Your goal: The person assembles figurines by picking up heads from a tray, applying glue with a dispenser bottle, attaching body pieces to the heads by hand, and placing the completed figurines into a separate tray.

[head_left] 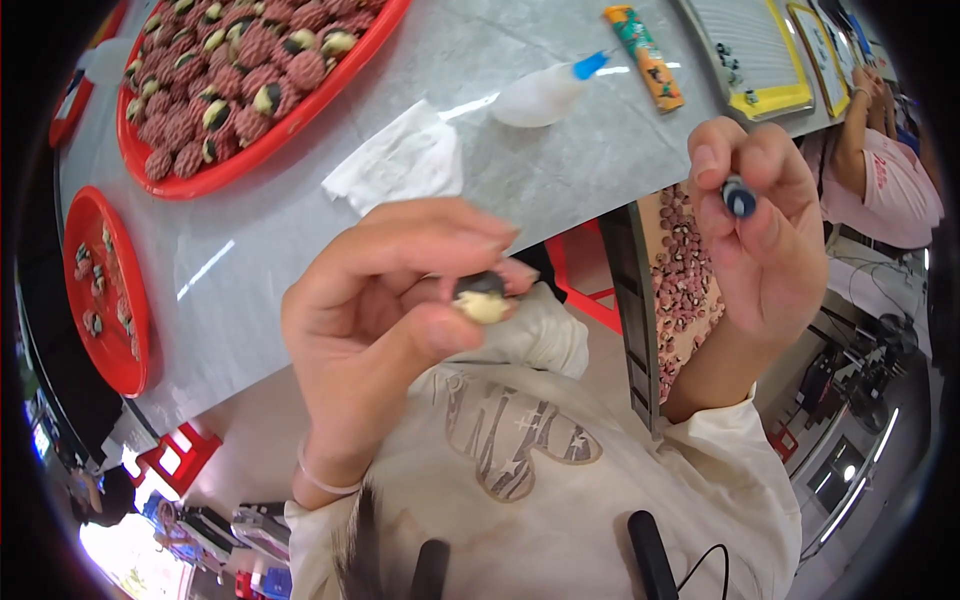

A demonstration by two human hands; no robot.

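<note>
My left hand (385,300) is raised close to the camera and pinches a small round piece (481,297), cream below and black on top, between thumb and fingertips. My right hand (765,230) is up at the right, fingers closed around a small blue-tipped tool (739,196) that points toward the camera. The two hands are apart, above my lap and my cream printed shirt (560,480).
A grey table (560,150) carries a large red tray (300,115) of dark red knobbly pieces, a smaller red tray (110,290), a crumpled white tissue (400,160), a white squeeze bottle with blue tip (545,95) and an orange tube (645,55). Another person (885,170) sits at the right.
</note>
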